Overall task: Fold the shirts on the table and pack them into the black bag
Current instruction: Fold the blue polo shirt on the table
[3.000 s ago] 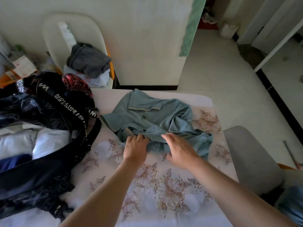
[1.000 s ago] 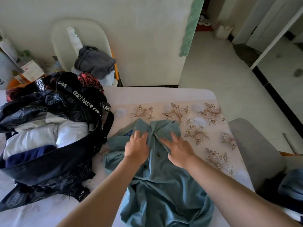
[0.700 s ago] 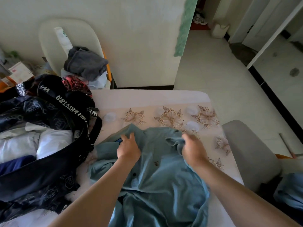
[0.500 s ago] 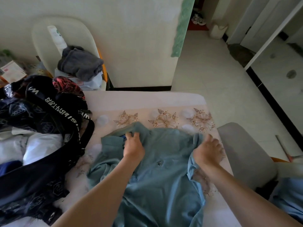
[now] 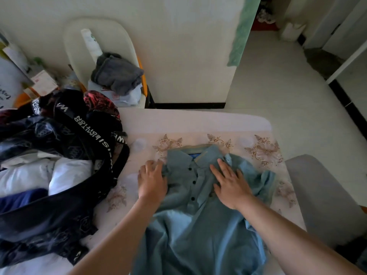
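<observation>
Your right hand [image 5: 231, 186] lies flat with the fingers straight and spread, pressing on the chest of the blue-green shirt [image 5: 198, 231] just beside the button placket, most likely to pin the cloth so it does not slide while the other side is worked. Your left hand [image 5: 152, 180] sits at the shirt's opposite shoulder edge, half on cloth and half on the worktop [image 5: 198, 124]. Its fingers are blurred, so you cannot tell whether they pinch the fabric or only rest on it. The shirt lies face up, buttons showing, with its collar [image 5: 178, 155] pointing away from you and its lower part hanging toward you over the near edge. Its sleeve on your right is bunched, so the garment looks spread out for folding rather than folded. The black bag [image 5: 59, 211] stands open on the worktop, near your left hand, with white folded clothes [image 5: 67, 173] already inside, so a finished fold needs only a short carry. A grey chair [image 5: 321, 195] stands close against the right side.
</observation>
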The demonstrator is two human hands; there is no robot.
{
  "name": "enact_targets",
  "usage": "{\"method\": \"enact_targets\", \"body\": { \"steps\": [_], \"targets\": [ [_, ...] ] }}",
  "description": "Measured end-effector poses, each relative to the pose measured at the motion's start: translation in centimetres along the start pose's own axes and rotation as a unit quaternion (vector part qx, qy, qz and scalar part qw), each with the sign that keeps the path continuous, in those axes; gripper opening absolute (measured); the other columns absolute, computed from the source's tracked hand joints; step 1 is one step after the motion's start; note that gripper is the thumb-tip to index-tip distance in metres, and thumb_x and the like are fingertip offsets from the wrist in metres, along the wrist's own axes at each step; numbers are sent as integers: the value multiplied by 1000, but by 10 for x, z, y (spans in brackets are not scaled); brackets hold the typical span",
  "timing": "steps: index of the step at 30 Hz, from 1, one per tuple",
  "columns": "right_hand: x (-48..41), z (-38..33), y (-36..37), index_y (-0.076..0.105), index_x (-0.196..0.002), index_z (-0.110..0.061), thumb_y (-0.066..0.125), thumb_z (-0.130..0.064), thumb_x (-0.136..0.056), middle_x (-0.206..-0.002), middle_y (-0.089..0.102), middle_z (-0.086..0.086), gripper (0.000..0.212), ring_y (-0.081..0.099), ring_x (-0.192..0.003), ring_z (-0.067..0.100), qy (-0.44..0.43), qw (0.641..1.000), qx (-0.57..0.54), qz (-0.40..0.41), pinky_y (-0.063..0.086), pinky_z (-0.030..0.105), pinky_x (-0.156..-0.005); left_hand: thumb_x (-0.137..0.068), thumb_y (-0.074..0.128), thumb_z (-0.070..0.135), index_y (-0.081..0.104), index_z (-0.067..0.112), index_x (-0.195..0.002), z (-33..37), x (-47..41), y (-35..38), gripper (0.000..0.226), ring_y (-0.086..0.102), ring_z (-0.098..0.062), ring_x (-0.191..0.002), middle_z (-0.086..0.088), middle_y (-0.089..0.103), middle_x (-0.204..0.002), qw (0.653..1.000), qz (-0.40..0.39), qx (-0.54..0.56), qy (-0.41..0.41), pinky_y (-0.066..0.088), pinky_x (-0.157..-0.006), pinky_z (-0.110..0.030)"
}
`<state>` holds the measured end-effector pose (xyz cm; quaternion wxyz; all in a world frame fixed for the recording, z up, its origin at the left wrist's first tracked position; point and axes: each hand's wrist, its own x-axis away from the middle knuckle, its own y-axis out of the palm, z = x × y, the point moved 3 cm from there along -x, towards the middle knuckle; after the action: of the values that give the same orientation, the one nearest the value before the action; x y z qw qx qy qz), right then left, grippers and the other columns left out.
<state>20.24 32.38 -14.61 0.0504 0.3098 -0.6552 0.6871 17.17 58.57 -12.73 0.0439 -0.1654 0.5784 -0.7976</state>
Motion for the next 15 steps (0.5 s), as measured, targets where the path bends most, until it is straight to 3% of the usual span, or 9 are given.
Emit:
{"method": "enact_targets", "body": {
  "steps": [4, 6, 9, 11, 13, 15],
  "targets": [
    [-9, -10, -23, 2, -158, -21, 36, -37, -97, -166, -9, 12, 72, -1, -152, 31, 97, 994, 52, -8, 8, 59, -119, -86, 63, 51, 40, 23, -129, -19, 5, 0, 56, 47, -27, -113, -3, 48, -120, 998, -19, 55, -40, 44, -95, -43],
    [-10, -29, -33, 17, -155, -12, 42, -32, -94, -164, 3, 20, 69, 7, -150, 38, 115, 990, 65, 41, 12, 59, -118, -81, 63, 59, 36, 21, -123, -20, 9, -1, 62, 51, -28, -108, -3, 49, -117, 995, -54, 41, -70, 48, -89, -43],
    [-4, -73, -30, 24, -154, -17, 40, -33, -98, -164, 12, 17, 60, 12, -151, 36, -61, 988, -9, 143, 18, 56, -119, -88, 60, 49, 36, 14, -129, -26, 7, -2, 58, 59, -30, -108, -9, 59, -120, 983, -145, 48, -97, 49, -84, -36],
    [4, -100, -16, 17, -157, -26, 35, -42, -101, -166, 10, 9, 60, 13, -152, 29, -163, 979, -21, 117, 18, 53, -120, -96, 49, 35, 45, 16, -132, -27, 3, -7, 41, 60, -29, -111, -9, 62, -125, 979, -198, 23, -50, 50, -86, -33],
    [6, -109, -4, 9, -158, -28, 39, -49, -100, -166, 6, 7, 68, 11, -152, 26, -151, 986, -10, 67, 17, 50, -120, -99, 42, 25, 53, 20, -124, -32, -5, -26, 28, 62, -30, -105, -9, 64, -119, 990, -131, 4, -44, 51, -79, -34],
    [5, -104, 1, 8, -158, -23, 46, -49, -98, -166, 6, 7, 76, 10, -152, 25, -111, 992, 10, 63, 16, 47, -121, -97, 44, 19, 55, 23, -116, -41, -14, -58, 22, 62, -32, -96, -8, 62, -110, 997, 17, 20, -76, 44, -66, -34]
  ]
}}
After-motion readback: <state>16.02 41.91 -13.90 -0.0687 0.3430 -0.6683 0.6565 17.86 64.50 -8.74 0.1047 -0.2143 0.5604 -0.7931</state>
